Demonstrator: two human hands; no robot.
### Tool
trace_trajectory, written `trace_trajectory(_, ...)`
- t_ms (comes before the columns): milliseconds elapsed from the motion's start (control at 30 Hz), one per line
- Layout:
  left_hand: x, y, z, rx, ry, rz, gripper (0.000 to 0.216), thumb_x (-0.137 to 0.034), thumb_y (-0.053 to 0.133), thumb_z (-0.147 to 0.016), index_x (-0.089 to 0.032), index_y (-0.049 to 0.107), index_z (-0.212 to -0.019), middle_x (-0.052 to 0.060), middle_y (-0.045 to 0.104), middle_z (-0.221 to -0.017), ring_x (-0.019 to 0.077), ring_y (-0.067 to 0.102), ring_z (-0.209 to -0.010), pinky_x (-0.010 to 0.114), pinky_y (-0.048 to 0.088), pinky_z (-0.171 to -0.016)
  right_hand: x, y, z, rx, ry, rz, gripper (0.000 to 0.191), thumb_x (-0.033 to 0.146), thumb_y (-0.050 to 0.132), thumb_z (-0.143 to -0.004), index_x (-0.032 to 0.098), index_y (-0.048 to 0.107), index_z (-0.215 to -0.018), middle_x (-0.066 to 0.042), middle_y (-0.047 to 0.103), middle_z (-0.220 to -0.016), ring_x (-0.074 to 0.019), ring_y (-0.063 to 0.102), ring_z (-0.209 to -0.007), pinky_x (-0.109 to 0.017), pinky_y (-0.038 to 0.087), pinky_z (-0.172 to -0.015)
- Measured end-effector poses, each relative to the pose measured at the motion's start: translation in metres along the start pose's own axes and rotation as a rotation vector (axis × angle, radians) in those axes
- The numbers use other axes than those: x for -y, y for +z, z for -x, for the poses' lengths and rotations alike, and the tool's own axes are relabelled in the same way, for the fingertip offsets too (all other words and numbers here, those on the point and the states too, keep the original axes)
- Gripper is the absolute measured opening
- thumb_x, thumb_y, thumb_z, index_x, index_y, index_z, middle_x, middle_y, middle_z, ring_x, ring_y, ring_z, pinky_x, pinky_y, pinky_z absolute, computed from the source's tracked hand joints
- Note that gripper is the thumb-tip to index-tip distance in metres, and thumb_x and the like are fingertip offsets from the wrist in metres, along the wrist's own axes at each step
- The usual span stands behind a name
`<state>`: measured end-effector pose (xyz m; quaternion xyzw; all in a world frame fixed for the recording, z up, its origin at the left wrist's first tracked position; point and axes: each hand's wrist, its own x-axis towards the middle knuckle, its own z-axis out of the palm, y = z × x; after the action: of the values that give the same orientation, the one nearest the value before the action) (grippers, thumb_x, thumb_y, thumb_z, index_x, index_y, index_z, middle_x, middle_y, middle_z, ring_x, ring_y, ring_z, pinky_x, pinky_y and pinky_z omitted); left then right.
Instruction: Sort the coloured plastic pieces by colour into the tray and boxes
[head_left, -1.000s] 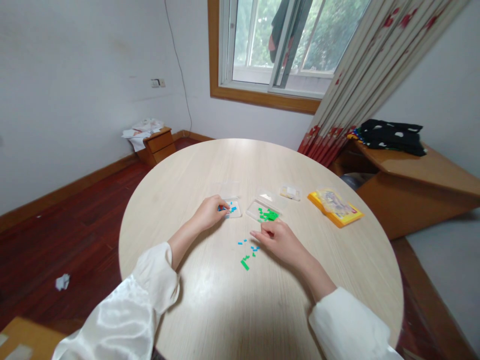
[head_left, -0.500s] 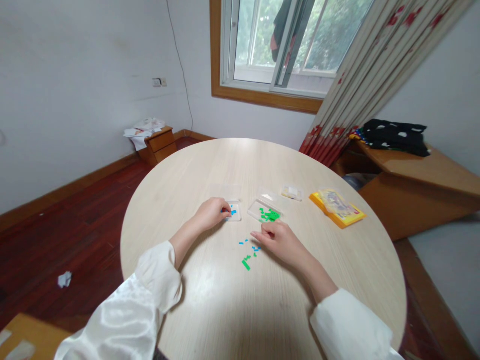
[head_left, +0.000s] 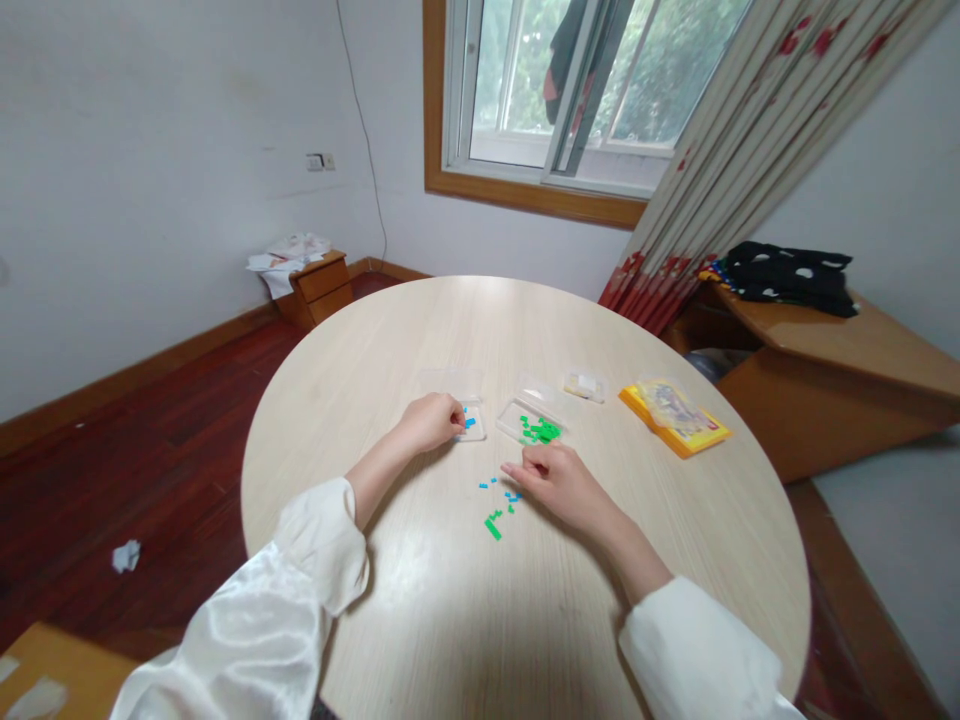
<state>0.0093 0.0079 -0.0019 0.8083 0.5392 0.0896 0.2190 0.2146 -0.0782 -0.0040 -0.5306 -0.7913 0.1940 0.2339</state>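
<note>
My left hand [head_left: 430, 422] rests on the round table with its fingers curled at the edge of a small clear box holding blue pieces [head_left: 472, 424]. What the fingertips pinch is too small to name. My right hand [head_left: 559, 478] lies just in front of a second clear box with green pieces [head_left: 536, 428], fingers bent and pressed together at the table. Several loose blue and green pieces [head_left: 496, 502] are scattered on the table between my hands.
A third small clear box [head_left: 583, 384] and a yellow booklet [head_left: 673, 415] lie to the right on the pale wooden table [head_left: 450, 330]. A wooden bench with dark clothes [head_left: 791, 275] stands at the right, a curtain and window behind.
My left hand has slid slightly further over the blue-piece box. My right hand has stayed nearly still.
</note>
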Motion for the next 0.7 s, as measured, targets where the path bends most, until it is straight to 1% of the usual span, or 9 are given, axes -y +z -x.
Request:
trace_trajectory(167,-0.001,0.0043,-0.0002,-0.057,0.012,-0.002,0.011,-0.019,0.058,-0.074,-0.017,0.069,-0.071,0.004,0.069,-0.073,0.0156,0.058,-0.065,0.024,0.031,-0.055,-0.0013,0.0003,0.0002,-0.009,0.009,0.008,0.044,0.038,0.051,-0.085,0.02,0.027,-0.052,0.005,0.034,-0.05,-0.0106,0.034,-0.052,-0.025,0.025,-0.054)
trace_trajectory(367,-0.0019,0.0037,0.0009,-0.053,0.021,-0.006,0.013,-0.017,0.055,-0.073,-0.016,0.068,-0.069,0.005,0.068,-0.07,0.0149,0.056,-0.062,0.024,0.029,-0.054,-0.0034,0.0014,-0.0001,-0.018,0.01,0.004,0.044,0.037,0.052,-0.084,0.02,0.028,-0.052,0.005,0.035,-0.05,-0.0106,0.034,-0.053,-0.025,0.025,-0.054)
trace_trajectory(500,0.0012,0.0065,-0.0005,-0.096,0.059,0.017,0.016,-0.016,0.053,-0.074,-0.014,0.069,-0.07,0.006,0.068,-0.071,0.015,0.055,-0.063,0.025,0.032,-0.056,-0.005,0.0017,0.0004,-0.042,0.008,0.012,0.043,0.037,0.052,-0.084,0.02,0.03,-0.051,0.005,0.037,-0.05,-0.011,0.036,-0.053,-0.025,0.026,-0.055)
trace_trajectory(600,0.004,0.0085,-0.0016,-0.146,0.103,0.141,0.015,-0.017,0.055,-0.073,-0.012,0.07,-0.071,0.006,0.067,-0.071,0.0139,0.054,-0.063,0.025,0.035,-0.059,-0.0059,0.001,0.0009,-0.053,0.0,0.008,0.043,0.036,0.053,-0.085,0.02,0.03,-0.051,0.004,0.038,-0.05,-0.0112,0.037,-0.053,-0.025,0.027,-0.055)
trace_trajectory(700,0.0021,0.0063,0.0013,-0.188,0.118,0.392,0.014,-0.018,0.057,-0.071,-0.011,0.069,-0.072,0.005,0.064,-0.067,0.012,0.051,-0.06,0.024,0.035,-0.059,-0.0065,0.0004,0.0002,-0.093,-0.016,0.004,0.042,0.034,0.054,-0.085,0.02,0.032,-0.052,0.004,0.039,-0.05,-0.0115,0.038,-0.053,-0.025,0.028,-0.055)
